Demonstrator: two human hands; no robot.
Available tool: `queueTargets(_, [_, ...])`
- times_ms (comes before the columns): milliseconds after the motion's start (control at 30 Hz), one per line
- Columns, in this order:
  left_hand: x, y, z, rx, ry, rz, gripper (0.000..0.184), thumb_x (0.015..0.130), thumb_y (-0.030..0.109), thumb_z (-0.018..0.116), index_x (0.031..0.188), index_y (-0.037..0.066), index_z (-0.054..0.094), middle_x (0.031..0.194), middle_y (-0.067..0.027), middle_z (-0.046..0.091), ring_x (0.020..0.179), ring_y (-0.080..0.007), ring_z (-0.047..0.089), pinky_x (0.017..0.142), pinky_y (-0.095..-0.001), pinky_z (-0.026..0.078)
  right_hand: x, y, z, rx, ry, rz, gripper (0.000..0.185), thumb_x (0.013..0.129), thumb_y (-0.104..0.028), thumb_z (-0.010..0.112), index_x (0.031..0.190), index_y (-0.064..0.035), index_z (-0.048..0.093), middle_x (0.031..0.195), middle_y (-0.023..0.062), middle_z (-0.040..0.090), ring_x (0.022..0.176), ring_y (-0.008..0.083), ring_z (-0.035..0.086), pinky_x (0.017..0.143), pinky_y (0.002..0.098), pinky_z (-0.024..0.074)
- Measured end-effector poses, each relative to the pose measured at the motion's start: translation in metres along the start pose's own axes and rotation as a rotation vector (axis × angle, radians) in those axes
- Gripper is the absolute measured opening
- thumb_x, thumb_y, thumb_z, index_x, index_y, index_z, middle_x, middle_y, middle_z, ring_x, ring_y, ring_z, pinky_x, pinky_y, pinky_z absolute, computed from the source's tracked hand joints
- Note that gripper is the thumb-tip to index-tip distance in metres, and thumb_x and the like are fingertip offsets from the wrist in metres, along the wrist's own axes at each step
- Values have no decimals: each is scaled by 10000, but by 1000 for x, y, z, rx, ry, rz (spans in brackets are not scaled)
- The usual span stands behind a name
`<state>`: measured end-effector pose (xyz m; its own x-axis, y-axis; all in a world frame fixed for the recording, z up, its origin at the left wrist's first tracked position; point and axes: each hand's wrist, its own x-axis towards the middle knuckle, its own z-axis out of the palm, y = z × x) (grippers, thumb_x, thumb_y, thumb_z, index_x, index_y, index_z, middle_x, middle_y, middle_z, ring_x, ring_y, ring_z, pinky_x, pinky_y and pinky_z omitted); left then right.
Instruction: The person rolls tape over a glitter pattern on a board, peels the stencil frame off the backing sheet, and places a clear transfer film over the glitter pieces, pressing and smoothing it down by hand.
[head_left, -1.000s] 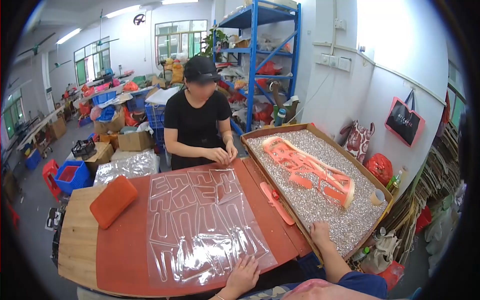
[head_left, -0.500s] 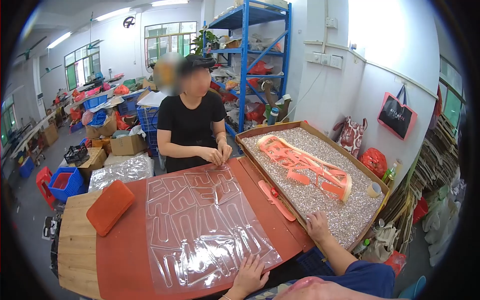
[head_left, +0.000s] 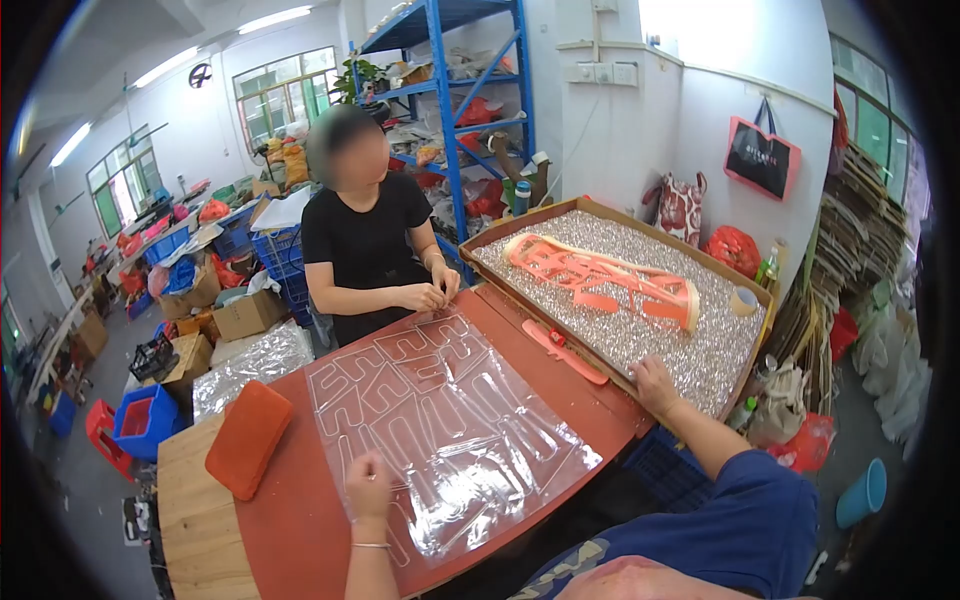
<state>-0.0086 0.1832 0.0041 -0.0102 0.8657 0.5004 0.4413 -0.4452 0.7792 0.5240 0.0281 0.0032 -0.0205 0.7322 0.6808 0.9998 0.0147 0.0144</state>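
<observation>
A clear plastic sheet with outlined loop and strip shapes lies on the red tabletop. Just above its left part, my left hand is raised with curled fingers; what they hold, if anything, is hidden. At the near edge of a shallow tray full of small shiny bits, my right hand has its fingers bunched together over the bits. A coral openwork template with a pale rim lies on the bits, away from my hand. A flat coral strip with a small red piece on it rests beside the tray.
Across the table stands a person in black, both hands together at the sheet's far edge. An orange-red pad lies at left. A cream ring sits in the tray's right corner. A blue crate is below the table.
My left hand has lifted off the sheet's near edge and moved left and away from me, its fingers now curled. My right hand's fingers have drawn together. The view has shifted.
</observation>
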Motion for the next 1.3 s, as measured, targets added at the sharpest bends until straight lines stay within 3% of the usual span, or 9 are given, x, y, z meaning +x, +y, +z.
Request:
queueTargets(167, [0,-93,-57,223,241,122,170,913,121,581,945,-24,662,784,-101,662,650,-170,605,582,-305,479,0,-1,6,-93,-9,-34,123,794,-109,603,896,-42,595,799,125,523,782,303,524,720,399,444])
queueTargets(267, [-8,-91,-72,-24,476,-110,215,938,153,575,948,-50,648,709,-51,614,547,-97,535,489,-245,418,-6,-2,15,-173,-108,-19,136,811,-165,606,879,-49,589,801,118,529,792,297,534,725,390,451])
queueTargets(433, [-2,-116,-79,-102,481,-203,236,935,171,585,960,-54,654,741,-50,624,572,-88,519,508,-244,423,6,-13,11,-278,-138,-63,196,817,-242,622,841,-55,570,864,125,540,839,303,537,788,400,445])
queueTargets(533, [4,-122,-78,-54,559,33,245,934,180,586,954,-52,661,742,-35,612,571,-86,499,513,-241,413,4,-20,7,-302,-109,78,250,810,-273,640,861,-38,575,900,139,544,878,312,535,826,402,439])
queueTargets(667, [-1,-101,-85,-183,513,-119,273,936,211,584,925,-48,669,717,-5,588,565,-69,449,495,-242,366,-2,-21,12,-347,-83,165,313,816,-326,638,875,-21,596,915,149,551,901,315,534,842,393,439])
queueTargets(833, [-2,-96,-89,-182,555,-203,305,946,239,571,927,-51,666,677,2,563,547,-73,421,479,-247,340,1,-14,17,-358,-338,162,415,844,-417,602,867,-3,628,931,158,561,921,312,535,847,383,438])
queueTargets(1033, [-4,-111,-93,26,638,-230,335,948,274,570,920,-47,663,694,-33,597,535,-100,444,480,-256,366,3,-13,12,-224,-232,83,435,853,-407,599,935,20,601,936,165,556,899,317,537,830,392,445])
queueTargets(1233, [-7,-99,-83,146,614,-207,279,931,227,599,934,-46,655,760,-73,658,623,-147,554,580,-282,467,-2,-4,8,-28,-108,-107,334,875,-238,593,1081,21,544,994,173,560,934,334,559,838,406,463])
queueTargets(1300, [-5,-116,-81,362,600,2,251,927,204,598,937,-42,650,804,-115,675,697,-216,616,645,-318,501,-3,-2,13,152,-127,-110,282,893,-177,584,1098,9,533,954,141,571,886,287,585,802,364,483])
